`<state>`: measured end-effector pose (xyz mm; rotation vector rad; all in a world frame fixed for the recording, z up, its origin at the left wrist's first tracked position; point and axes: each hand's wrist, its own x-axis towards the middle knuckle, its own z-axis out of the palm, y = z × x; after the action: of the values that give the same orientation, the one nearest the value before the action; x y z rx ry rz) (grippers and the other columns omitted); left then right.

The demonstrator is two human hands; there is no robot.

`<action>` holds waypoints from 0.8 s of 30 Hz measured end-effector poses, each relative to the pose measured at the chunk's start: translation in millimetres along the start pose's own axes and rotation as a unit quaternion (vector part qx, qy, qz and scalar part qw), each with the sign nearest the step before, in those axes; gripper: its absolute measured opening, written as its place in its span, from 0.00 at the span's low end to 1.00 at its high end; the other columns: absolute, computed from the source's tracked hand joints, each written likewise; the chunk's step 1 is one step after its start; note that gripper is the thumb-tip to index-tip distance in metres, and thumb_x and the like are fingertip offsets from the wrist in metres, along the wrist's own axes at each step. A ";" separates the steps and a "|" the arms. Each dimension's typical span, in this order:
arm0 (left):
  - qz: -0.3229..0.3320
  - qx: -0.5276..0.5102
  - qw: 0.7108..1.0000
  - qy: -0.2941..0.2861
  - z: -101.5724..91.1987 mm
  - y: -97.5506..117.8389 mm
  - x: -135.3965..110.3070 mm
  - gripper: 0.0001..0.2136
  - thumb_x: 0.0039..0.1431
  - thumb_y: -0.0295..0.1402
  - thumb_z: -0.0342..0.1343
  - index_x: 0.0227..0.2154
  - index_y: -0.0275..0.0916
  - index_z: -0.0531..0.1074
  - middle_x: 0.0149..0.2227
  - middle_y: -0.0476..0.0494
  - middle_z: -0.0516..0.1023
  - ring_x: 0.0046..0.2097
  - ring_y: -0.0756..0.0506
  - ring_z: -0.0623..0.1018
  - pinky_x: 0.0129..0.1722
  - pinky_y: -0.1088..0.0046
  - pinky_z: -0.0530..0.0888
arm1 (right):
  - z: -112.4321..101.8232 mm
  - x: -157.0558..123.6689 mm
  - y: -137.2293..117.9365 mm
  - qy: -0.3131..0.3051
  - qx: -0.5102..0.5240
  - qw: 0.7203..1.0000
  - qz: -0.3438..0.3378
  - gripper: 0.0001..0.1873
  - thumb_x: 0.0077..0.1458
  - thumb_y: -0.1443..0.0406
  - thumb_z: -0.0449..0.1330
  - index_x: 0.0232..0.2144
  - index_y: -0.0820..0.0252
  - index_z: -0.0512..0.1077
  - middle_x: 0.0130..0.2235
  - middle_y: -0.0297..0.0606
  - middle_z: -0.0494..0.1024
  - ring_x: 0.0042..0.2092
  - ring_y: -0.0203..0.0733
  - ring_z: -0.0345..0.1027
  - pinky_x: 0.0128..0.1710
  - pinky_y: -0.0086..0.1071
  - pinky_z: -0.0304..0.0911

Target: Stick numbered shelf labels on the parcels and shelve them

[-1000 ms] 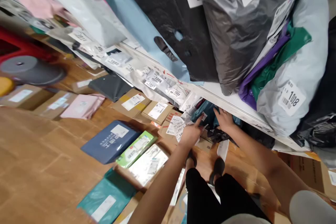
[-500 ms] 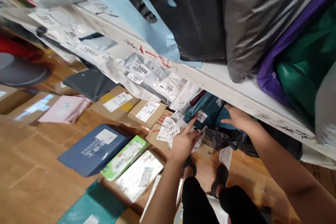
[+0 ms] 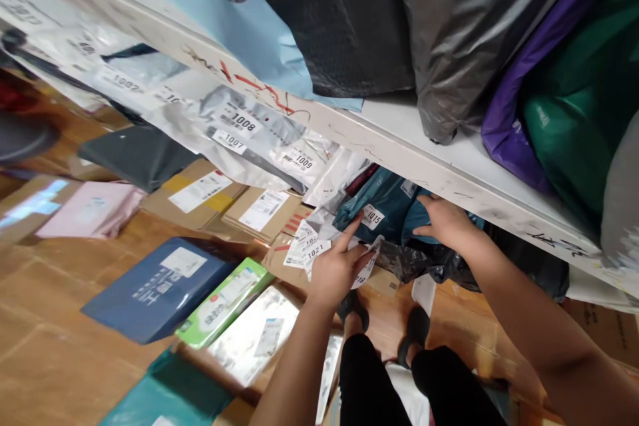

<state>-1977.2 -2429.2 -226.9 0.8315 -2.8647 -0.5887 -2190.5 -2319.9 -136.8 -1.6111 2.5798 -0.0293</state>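
My left hand (image 3: 335,271) grips a bunch of white number labels (image 3: 310,247), one reading 1021, with its forefinger stretched toward a label marked 1015 (image 3: 372,216) on a teal parcel bag (image 3: 387,203). My right hand (image 3: 444,221) lies on the same teal bag under the white shelf board (image 3: 399,146), fingers curled over its top. A crumpled black bag (image 3: 424,265) sits just below the teal one.
Above the shelf board hang black, grey, light blue, purple (image 3: 519,120) and green bags. Clear numbered bags (image 3: 244,126) line the lower shelf to the left. On the wooden floor lie cardboard boxes (image 3: 200,193), a navy parcel (image 3: 154,286), a green one (image 3: 224,303) and a pink one (image 3: 90,210). My feet (image 3: 384,319) stand below.
The view has dropped and moved closer to the lower shelf. My left hand with the labels stays at the teal bag, forefinger now by the 1015 label; my right hand rests on it.
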 end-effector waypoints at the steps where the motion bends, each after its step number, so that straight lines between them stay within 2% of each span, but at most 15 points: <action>1: -0.002 0.000 1.000 0.000 -0.4 1.0 -0.1 0.17 0.67 0.43 0.49 0.33 0.44 0.82 0.69 0.48 0.61 0.39 0.43 0.83 0.32 0.69 0.76 | -3.0 0.7 -1.9 -0.033 -0.018 0.999 0.013 0.29 0.41 0.61 0.76 0.47 0.58 0.74 0.40 0.45 0.79 0.45 0.56 0.75 0.50 0.49 0.69; 3: -0.007 -0.001 1.000 0.004 -2.5 4.4 -0.2 0.16 0.67 0.43 0.49 0.34 0.45 0.82 0.69 0.49 0.62 0.39 0.44 0.83 0.32 0.70 0.76 | -9.0 2.4 -6.1 -0.089 -0.050 0.994 0.036 0.29 0.45 0.59 0.74 0.48 0.61 0.73 0.42 0.48 0.79 0.47 0.58 0.74 0.51 0.50 0.69; 4: -0.010 0.000 1.000 0.009 -4.2 7.0 -0.1 0.16 0.67 0.43 0.50 0.35 0.45 0.82 0.68 0.49 0.63 0.39 0.44 0.83 0.32 0.70 0.76 | -11.3 3.2 -7.9 -0.098 -0.056 0.993 0.039 0.29 0.45 0.58 0.74 0.49 0.62 0.73 0.43 0.49 0.79 0.48 0.59 0.74 0.52 0.50 0.68; 10: -0.040 0.001 0.998 0.050 -15.8 26.0 5.3 0.12 0.66 0.40 0.52 0.36 0.45 0.80 0.66 0.49 0.67 0.41 0.44 0.82 0.29 0.73 0.73 | -19.4 4.1 -14.2 -0.102 -0.051 0.993 0.037 0.32 0.48 0.59 0.73 0.54 0.61 0.71 0.45 0.50 0.79 0.47 0.58 0.75 0.50 0.49 0.70; 13: -0.060 -0.030 0.995 0.076 -14.9 29.5 9.9 0.13 0.66 0.40 0.51 0.36 0.44 0.80 0.65 0.48 0.69 0.45 0.44 0.81 0.28 0.74 0.71 | -20.6 3.5 -16.2 -0.114 -0.065 0.989 0.069 0.41 0.48 0.59 0.73 0.61 0.63 0.65 0.49 0.53 0.77 0.48 0.58 0.74 0.51 0.48 0.69; 15: -0.074 -0.054 0.992 0.088 -11.4 28.5 11.8 0.13 0.66 0.41 0.51 0.34 0.43 0.79 0.64 0.49 0.70 0.45 0.44 0.81 0.28 0.75 0.70 | -17.6 3.4 -16.5 -0.119 -0.071 0.988 0.075 0.47 0.49 0.58 0.72 0.66 0.62 0.58 0.51 0.54 0.77 0.50 0.58 0.73 0.52 0.47 0.68; 18: -0.093 -0.061 0.991 0.079 -4.7 25.9 12.5 0.14 0.66 0.42 0.51 0.33 0.42 0.79 0.65 0.50 0.68 0.43 0.44 0.81 0.26 0.74 0.69 | -6.8 4.4 -16.8 -0.126 -0.082 0.987 0.049 0.53 0.50 0.56 0.72 0.70 0.61 0.49 0.51 0.54 0.77 0.55 0.59 0.70 0.54 0.49 0.66; 24: -0.100 -0.040 0.992 0.060 4.5 25.6 13.8 0.14 0.66 0.39 0.50 0.33 0.40 0.78 0.69 0.51 0.61 0.42 0.43 0.81 0.26 0.73 0.68 | 16.7 14.6 -20.0 -0.116 -0.102 0.988 0.029 0.59 0.48 0.52 0.72 0.71 0.56 0.42 0.55 0.52 0.74 0.58 0.64 0.62 0.55 0.54 0.61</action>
<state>-2002.4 -2415.2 -221.2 1.1078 -2.6515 -0.6448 -2177.4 -2341.2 -153.1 -1.4961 2.5114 0.4145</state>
